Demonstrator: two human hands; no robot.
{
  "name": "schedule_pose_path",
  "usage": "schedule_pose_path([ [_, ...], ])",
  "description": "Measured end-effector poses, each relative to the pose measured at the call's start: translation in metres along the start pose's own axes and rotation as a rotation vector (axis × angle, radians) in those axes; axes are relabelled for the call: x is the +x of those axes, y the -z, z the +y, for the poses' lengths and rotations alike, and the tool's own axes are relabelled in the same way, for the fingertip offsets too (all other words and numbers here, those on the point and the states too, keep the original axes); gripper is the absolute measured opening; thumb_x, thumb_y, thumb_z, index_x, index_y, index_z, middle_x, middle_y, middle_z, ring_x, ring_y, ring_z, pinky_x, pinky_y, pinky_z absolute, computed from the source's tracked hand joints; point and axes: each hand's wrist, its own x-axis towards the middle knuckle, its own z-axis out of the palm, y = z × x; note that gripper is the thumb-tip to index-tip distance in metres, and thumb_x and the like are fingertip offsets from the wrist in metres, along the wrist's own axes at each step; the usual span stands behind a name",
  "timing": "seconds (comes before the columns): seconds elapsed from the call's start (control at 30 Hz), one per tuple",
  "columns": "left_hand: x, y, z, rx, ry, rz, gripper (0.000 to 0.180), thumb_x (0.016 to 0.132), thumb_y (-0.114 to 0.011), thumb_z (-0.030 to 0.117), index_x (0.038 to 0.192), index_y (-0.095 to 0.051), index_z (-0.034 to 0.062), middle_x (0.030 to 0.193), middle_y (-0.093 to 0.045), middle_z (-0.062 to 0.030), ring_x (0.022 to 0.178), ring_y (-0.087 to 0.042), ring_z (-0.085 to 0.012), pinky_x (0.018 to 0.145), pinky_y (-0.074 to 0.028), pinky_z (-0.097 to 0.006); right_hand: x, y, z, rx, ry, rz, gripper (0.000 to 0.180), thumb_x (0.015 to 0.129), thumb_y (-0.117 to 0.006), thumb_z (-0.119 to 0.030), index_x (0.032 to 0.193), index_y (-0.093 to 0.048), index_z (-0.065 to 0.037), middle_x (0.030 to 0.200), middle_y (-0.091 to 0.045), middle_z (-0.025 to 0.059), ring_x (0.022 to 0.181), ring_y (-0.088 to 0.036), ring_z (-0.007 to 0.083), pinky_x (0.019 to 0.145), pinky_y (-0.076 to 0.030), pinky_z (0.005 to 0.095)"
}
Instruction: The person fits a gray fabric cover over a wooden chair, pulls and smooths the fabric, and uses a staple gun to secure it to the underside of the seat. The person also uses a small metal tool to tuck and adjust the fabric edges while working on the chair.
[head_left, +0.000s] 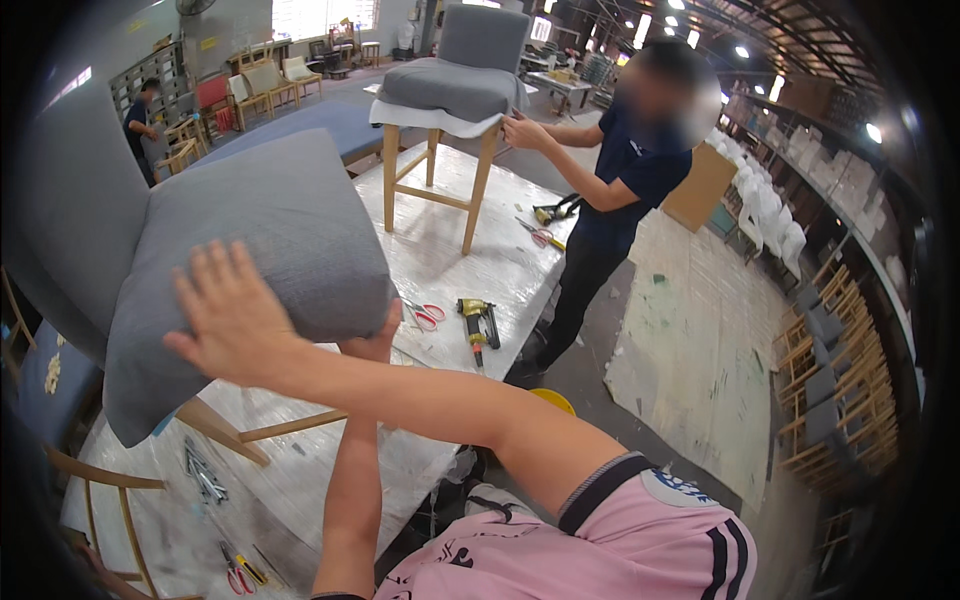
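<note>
A grey upholstered chair [255, 205] with wooden legs stands tilted on the plastic-covered table at the left. My right hand [232, 318] lies flat on top of its seat cushion, fingers spread. My right arm crosses over the left one. Under the front right corner of the seat, my left hand [372, 342] grips the edge; most of its fingers are hidden. Close to that corner lie red-handled scissors [425, 317] and a yellow-green staple gun [477, 328]. A wooden leg [225, 432] of the chair shows below the fabric.
Across the table [440, 395], a co-worker [640, 160] holds fabric under the seat of another grey chair [448, 85]. A second staple gun [556, 210] lies near them. Metal pieces [203, 470] and more scissors [238, 575] rest nearer me. Stacked chairs [840, 370] stand at the right.
</note>
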Motion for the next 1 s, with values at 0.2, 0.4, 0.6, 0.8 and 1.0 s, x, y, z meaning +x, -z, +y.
schedule_pose_path([
  [0.2,0.038,-0.018,-0.029,-0.293,-0.430,-0.114,0.062,0.085,-0.082,0.031,0.131,-0.056,-0.0015,0.131,-0.058,-0.0115,0.121,-0.055,-0.0230,0.108,-0.038,-0.038,0.014,-0.003,-0.001,0.259,0.272,-0.097,0.067,0.092,-0.059,-0.053,0.138,-0.055,-0.005,0.142,-0.053,0.0242,0.131,-0.050,0.0422,0.113,-0.033,0.0523],
  [0.4,0.024,0.001,-0.048,-0.408,-0.396,-0.098,0.064,0.089,-0.076,0.033,0.139,-0.052,0.0010,0.141,-0.056,-0.0126,0.126,-0.054,-0.0238,0.109,-0.038,-0.038,-0.025,0.077,0.087,-0.091,-0.027,-0.093,0.067,0.097,-0.051,-0.055,0.133,-0.058,0.000,0.136,-0.058,0.0212,0.129,-0.051,0.0389,0.112,-0.032,0.0566],
  [0.6,0.000,0.019,0.011,-0.330,-0.228,-0.112,0.053,0.085,-0.082,0.021,0.126,-0.058,-0.0028,0.129,-0.058,-0.0149,0.120,-0.053,-0.0254,0.107,-0.037,-0.038,-0.029,0.017,0.012,-0.078,0.035,-0.002,0.080,0.096,-0.047,-0.062,0.147,-0.046,0.000,0.150,-0.045,0.0240,0.144,-0.036,0.0392,0.121,-0.019,0.0553],
  [0.8,0.007,0.010,-0.006,-0.278,-0.336,-0.007,0.048,0.081,-0.087,0.025,0.112,-0.065,-0.0044,0.112,-0.066,-0.0129,0.106,-0.061,-0.0240,0.095,-0.046,-0.036,-0.020,0.010,-0.019,0.165,0.198,0.055,0.068,0.089,-0.069,-0.043,0.143,-0.051,-0.005,0.148,-0.046,0.0205,0.138,-0.042,0.0367,0.119,-0.025,0.0518],
  [1.0,0.033,0.045,-0.050,-0.555,-0.176,-0.217,0.049,0.087,-0.082,0.027,0.119,-0.064,-0.0054,0.116,-0.067,-0.0131,0.104,-0.063,-0.0238,0.095,-0.047,-0.035,-0.113,0.076,0.051,0.883,-0.432,0.230,0.022,0.095,-0.061,-0.008,0.115,-0.068,-0.003,0.100,-0.072,0.0083,0.093,-0.068,0.0182,0.081,-0.055,0.0311],
])
